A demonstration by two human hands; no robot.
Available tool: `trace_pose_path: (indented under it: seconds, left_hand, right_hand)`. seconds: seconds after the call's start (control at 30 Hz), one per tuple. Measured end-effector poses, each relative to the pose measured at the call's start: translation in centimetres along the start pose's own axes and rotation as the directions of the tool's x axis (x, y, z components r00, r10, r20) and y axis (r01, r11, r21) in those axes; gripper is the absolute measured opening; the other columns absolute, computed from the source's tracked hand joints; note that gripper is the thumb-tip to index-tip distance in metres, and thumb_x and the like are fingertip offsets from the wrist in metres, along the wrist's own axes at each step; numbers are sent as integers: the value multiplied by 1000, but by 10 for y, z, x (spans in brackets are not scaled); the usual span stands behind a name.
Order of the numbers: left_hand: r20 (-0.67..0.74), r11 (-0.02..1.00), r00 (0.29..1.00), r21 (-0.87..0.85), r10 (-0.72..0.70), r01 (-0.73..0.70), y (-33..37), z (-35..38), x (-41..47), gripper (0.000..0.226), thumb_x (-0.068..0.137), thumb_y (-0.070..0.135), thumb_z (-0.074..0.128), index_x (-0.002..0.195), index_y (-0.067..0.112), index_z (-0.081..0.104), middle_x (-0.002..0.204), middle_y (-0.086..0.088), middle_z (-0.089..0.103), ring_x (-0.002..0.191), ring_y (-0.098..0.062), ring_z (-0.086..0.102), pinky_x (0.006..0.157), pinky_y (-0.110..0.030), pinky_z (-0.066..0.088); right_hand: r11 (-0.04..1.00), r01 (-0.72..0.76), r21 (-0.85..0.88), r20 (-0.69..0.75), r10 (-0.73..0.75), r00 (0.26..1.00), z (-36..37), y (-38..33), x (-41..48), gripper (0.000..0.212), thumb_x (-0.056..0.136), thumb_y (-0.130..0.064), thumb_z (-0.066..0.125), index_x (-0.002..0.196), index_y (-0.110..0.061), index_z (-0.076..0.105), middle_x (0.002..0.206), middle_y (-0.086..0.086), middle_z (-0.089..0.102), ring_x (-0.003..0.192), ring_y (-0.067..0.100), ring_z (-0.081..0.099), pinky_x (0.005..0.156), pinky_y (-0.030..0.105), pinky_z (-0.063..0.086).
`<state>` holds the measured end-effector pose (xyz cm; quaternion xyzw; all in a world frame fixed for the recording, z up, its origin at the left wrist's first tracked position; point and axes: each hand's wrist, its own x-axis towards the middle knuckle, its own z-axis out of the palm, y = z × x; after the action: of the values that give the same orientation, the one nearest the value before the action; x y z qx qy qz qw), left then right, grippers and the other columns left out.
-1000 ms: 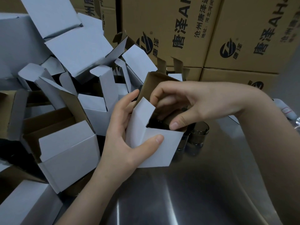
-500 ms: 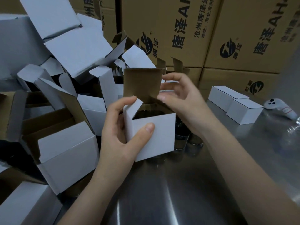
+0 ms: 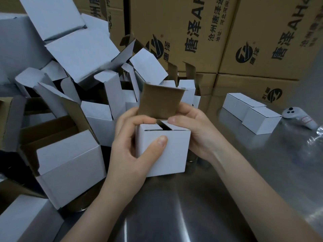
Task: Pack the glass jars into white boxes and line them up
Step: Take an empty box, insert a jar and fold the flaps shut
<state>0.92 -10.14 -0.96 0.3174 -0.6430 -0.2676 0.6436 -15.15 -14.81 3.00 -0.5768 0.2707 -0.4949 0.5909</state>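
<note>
Two hands are shown, both gripping one white box (image 3: 164, 154). The left hand (image 3: 129, 151) is curled round the box's left side, with the thumb laid on the near face and a fingertip pressed on the left side flap. The right hand (image 3: 195, 131) is wrapped round the right side, with the thumb pressed on the right side flap and the fingers hidden behind.

The two side flaps (image 3: 181, 128) are folded down with a narrow gap between them. One lid flap (image 3: 160, 102) is stood upright at the far edge, brown inner face turned near. The box is held upright with its opening upward. It is near-cubic, so no long axis is marked, and its contents are hidden. Whether it rests on the steel worktop (image 3: 192, 206) cannot be told.

Just behind it, glass jars (image 3: 192, 157) are partly seen but cannot be counted. At far right, at least two closed white boxes (image 3: 262, 122) are set in a row, with one white controller (image 3: 295, 117) beside them. Open white boxes (image 3: 70, 154) are heaped at left, and brown cartons (image 3: 192, 23) are stacked at the far side.
</note>
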Motion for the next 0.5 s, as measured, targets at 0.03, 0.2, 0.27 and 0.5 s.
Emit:
trace_pose_path:
  seconds: [0.03, 0.2, 0.27, 0.5]
  left_hand:
    - [3, 1000, 1000, 10, 1, -1, 0, 1, 0, 26, 79, 42, 64, 102, 32, 60, 130, 13, 50, 125, -22, 53, 95, -30, 48]
    - [9, 1000, 1000, 15, 4, -4, 2, 1, -1, 25, 83, 41, 60, 108, 39, 61, 136, 3, 51, 126, -27, 52, 100, -56, 47]
    - [9, 1000, 1000, -3, -9, 9, 4, 1, -1, 28, 83, 43, 60, 110, 48, 59, 137, 8, 52, 126, -24, 53, 99, -56, 48]
    - [-21, 996, 999, -80, -30, 28, 2, -1, 1, 28, 81, 43, 61, 109, 49, 61, 131, 12, 56, 120, -19, 58, 92, -44, 54]
  right_hand:
    - [1000, 9, -1, -1, -9, 1000, 0, 0, -1, 29, 79, 3, 57, 99, -14, 71, 93, 4, 74, 79, 15, 69, 72, 25, 55]
    - [990, 44, -132, -3, -44, 999, 2, 0, -2, 29, 87, -7, 59, 81, -28, 79, 87, -6, 76, 81, 8, 70, 73, 22, 57]
    - [986, 56, -160, 27, -53, 998, 2, 1, -2, 31, 93, -11, 55, 85, -28, 80, 92, -6, 76, 87, 9, 71, 77, 24, 56]
    - [983, 91, -157, 215, -56, 975, -2, -2, -6, 55, 76, -19, 54, 128, -2, 57, 134, 16, 58, 122, 32, 56, 105, 45, 43]
